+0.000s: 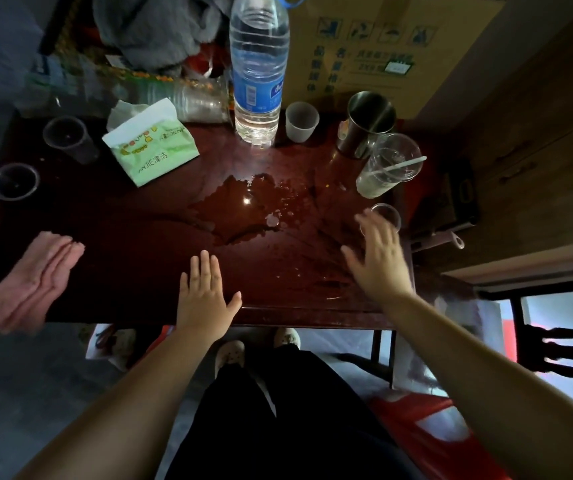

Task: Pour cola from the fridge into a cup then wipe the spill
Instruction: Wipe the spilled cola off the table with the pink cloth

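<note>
At frame centre the spill (pixel 243 206) lies unwiped on the table (pixel 122 237); our left hand (pixel 205 296) and right hand (pixel 378 258) are spread, empty. Tissue pack (pixel 150 147) upper left; no cola visible.

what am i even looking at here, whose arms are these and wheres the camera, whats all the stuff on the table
There is no machine here. The one picture comes from a wide-angle camera worn on a person's head, looking down, so the two bare arms are that person's own; their legs and shoes show below the table edge.

The left hand lies flat and open at the near edge of the dark wooden table. The right hand is open too, blurred, near a small clear cup. Neither holds anything.

In the middle is a brown spill. Behind it stand a water bottle, a tissue pack, a steel cup, a lidded plastic cup with a straw and more small cups. A pink cloth lies at the left edge.
</note>
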`<state>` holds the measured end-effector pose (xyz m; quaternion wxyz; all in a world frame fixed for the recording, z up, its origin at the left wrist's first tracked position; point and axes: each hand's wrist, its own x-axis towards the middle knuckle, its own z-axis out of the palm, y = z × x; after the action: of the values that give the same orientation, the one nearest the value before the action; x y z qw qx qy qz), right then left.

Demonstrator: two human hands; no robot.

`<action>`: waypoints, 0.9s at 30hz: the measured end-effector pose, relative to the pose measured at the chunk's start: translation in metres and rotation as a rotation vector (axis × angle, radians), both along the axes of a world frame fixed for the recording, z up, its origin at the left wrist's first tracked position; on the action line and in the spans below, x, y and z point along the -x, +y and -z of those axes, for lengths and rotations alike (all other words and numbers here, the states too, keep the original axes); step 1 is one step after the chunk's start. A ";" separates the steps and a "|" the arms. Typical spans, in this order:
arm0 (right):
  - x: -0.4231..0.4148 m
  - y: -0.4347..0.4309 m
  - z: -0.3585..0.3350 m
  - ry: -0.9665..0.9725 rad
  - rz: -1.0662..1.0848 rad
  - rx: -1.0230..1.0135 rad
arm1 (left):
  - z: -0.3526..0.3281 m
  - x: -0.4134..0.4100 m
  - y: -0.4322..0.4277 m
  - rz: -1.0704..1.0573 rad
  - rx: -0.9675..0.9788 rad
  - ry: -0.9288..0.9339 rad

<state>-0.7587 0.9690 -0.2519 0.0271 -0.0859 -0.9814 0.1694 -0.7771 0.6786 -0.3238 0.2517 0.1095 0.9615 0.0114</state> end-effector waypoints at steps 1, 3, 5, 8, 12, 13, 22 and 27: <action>-0.007 -0.015 0.003 -0.034 -0.063 0.014 | 0.000 0.000 -0.001 0.002 -0.004 -0.007; -0.021 -0.046 0.014 -0.115 -0.186 0.028 | 0.000 -0.001 -0.003 0.002 -0.035 -0.024; -0.033 -0.076 0.026 -0.239 -0.240 0.037 | -0.002 -0.001 -0.008 0.006 -0.086 -0.017; -0.043 -0.114 0.049 -0.421 -0.244 -0.020 | -0.004 -0.002 -0.019 0.051 -0.144 0.016; -0.043 -0.151 0.067 -0.463 -0.268 -0.113 | -0.001 -0.009 -0.036 0.107 -0.105 0.033; -0.042 -0.157 0.070 -0.457 -0.258 -0.130 | -0.001 -0.011 -0.042 0.117 -0.106 0.033; -0.043 -0.165 0.074 -0.443 -0.221 -0.224 | -0.002 -0.005 -0.127 0.100 -0.248 0.247; -0.044 -0.167 0.076 -0.447 -0.214 -0.233 | -0.011 0.027 -0.202 -0.229 -0.084 0.373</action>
<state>-0.7146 0.8021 -0.3281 -0.1983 -0.0132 -0.9795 0.0340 -0.8037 0.4767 -0.3125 0.0615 0.0102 0.9963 0.0597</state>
